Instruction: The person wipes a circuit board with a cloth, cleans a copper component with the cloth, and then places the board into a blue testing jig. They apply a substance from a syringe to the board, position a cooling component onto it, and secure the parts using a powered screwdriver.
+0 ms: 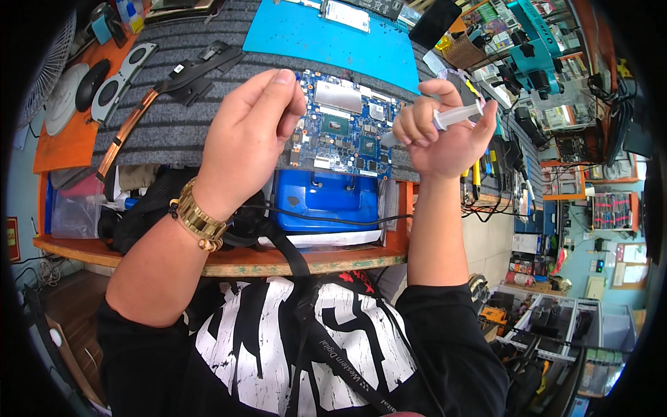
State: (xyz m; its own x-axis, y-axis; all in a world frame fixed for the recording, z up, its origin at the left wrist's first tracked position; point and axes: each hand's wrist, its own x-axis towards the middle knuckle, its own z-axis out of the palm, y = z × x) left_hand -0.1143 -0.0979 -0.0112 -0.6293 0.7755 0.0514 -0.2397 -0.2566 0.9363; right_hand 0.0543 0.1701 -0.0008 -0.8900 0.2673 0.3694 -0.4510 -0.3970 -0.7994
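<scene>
A blue laptop motherboard (351,124) lies at the middle of the view, over the front edge of the striped grey mat. My left hand (253,128) is closed at its left edge, thumb and fingers pinched by the upper left corner; the fingertips are partly hidden. My right hand (441,132) holds a clear plastic syringe (458,117) with its plunger end pointing up and right. The syringe's grey tip reaches down to the board's right side, near a square chip (368,146). Another chip (335,125) sits left of it.
Beyond the board lies a bright blue mat (319,42). A copper heat pipe with a fan (127,135) rests at left. Below, an open wooden drawer (333,263) holds a blue tray (326,205), with a black cable across it. A teal microscope (531,59) stands at far right.
</scene>
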